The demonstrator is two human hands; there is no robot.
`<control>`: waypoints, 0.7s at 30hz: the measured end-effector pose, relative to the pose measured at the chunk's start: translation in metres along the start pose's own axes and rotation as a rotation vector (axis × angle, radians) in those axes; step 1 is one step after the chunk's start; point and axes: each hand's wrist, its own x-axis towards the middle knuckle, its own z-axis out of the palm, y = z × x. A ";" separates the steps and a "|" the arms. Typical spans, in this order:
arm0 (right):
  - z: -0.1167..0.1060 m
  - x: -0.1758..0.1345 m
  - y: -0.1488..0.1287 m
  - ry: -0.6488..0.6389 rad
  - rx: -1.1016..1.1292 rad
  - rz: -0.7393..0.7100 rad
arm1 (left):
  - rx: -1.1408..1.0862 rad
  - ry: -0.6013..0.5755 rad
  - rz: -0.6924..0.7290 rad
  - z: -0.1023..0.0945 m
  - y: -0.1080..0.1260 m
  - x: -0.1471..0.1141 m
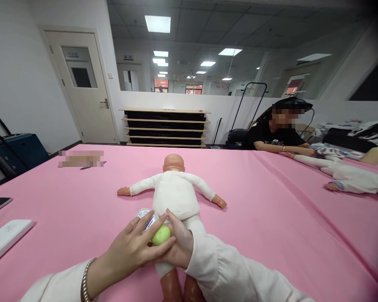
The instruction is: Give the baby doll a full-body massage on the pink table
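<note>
A blue suitcase (22, 153) stands left of a shut door (86, 111). On the pink tabletop (258, 218), a labelled clear container (143, 214) sits partly behind the left hand (129, 245), contents unreadable. That hand's thumb and fingers hold 1 green ball (161, 236) against the right hand (183, 243), whose fingers I can't judge, over a doll (175, 193).

The left hand (135, 243) covers part of a green lump (161, 235), and the right hand's (181, 245) fingers are mostly hidden behind it. A labelled container (144, 213) just beyond the left fingers is partly covered, its print too small to read. Below the hands, the doll's (175, 193) feet are cut off. Left of them, a white box (11, 237) runs out of view; beyond, a brownish patch (81, 159) is pixelated.
</note>
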 end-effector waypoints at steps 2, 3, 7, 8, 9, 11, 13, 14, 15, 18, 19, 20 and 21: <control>-0.002 0.000 -0.001 -0.013 0.007 -0.006 | -0.031 0.011 -0.006 0.000 0.000 0.003; -0.002 -0.001 -0.002 -0.033 0.006 -0.019 | -0.017 0.037 0.006 0.002 -0.001 0.003; 0.001 -0.006 -0.005 0.031 0.053 -0.072 | -0.063 0.197 -0.181 0.015 -0.019 0.001; 0.002 -0.008 -0.006 0.070 0.078 -0.081 | -0.124 0.239 -0.309 0.018 -0.026 0.000; 0.003 -0.009 -0.007 0.100 0.101 -0.092 | -0.189 0.279 -0.443 0.021 -0.034 -0.002; 0.004 -0.012 -0.009 0.099 0.131 -0.111 | -0.286 0.342 -0.651 0.026 -0.052 -0.007; 0.004 -0.014 -0.012 0.066 0.145 -0.123 | -0.314 0.373 -0.766 0.031 -0.071 -0.015; 0.004 -0.015 -0.013 0.045 0.147 -0.126 | -0.313 0.373 -0.806 0.033 -0.079 -0.019; 0.004 -0.016 -0.015 0.026 0.147 -0.132 | -0.310 0.363 -0.839 0.035 -0.086 -0.023; 0.004 -0.017 -0.021 0.006 0.134 -0.156 | -0.261 0.340 -0.845 0.037 -0.093 -0.031; 0.004 -0.016 -0.023 0.011 0.127 -0.167 | -0.213 0.356 -0.809 0.036 -0.090 -0.031; 0.004 -0.015 -0.024 0.020 0.116 -0.178 | -0.151 0.380 -0.754 0.034 -0.083 -0.030; 0.004 -0.013 -0.023 0.029 0.101 -0.188 | -0.084 0.406 -0.678 0.031 -0.073 -0.027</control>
